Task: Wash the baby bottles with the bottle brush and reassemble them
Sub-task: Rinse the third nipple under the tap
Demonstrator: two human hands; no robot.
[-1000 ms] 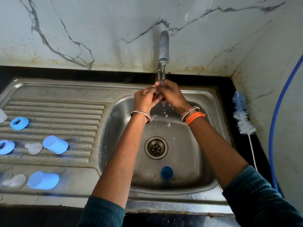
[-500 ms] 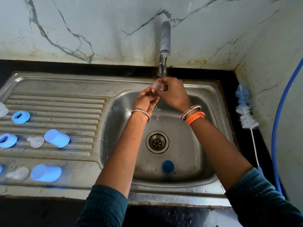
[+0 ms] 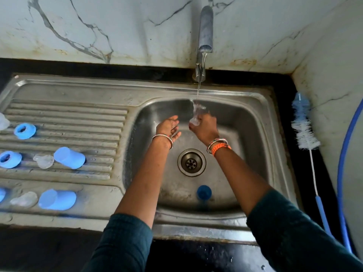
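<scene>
Rinsing under way at the steel sink (image 3: 263, 122): small clear soft piece (image 3: 196, 114), seemingly a silicone teat, pinched in the right hand (image 3: 204, 128) beneath the thin stream from the grey tap (image 3: 205, 30). Left hand (image 3: 169, 128) just beside it, palm up, fingers relaxed, holding nothing. Blue caps (image 3: 69, 158), blue rings (image 3: 25, 131) and clear teats (image 3: 43, 160) laid out on the drainboard, left. White-bristled bottle brush (image 3: 303, 130) on the bench, far right. Next, probably: rinsed piece onto the drainboard, then the round blue part (image 3: 204, 192) from the near basin.
</scene>
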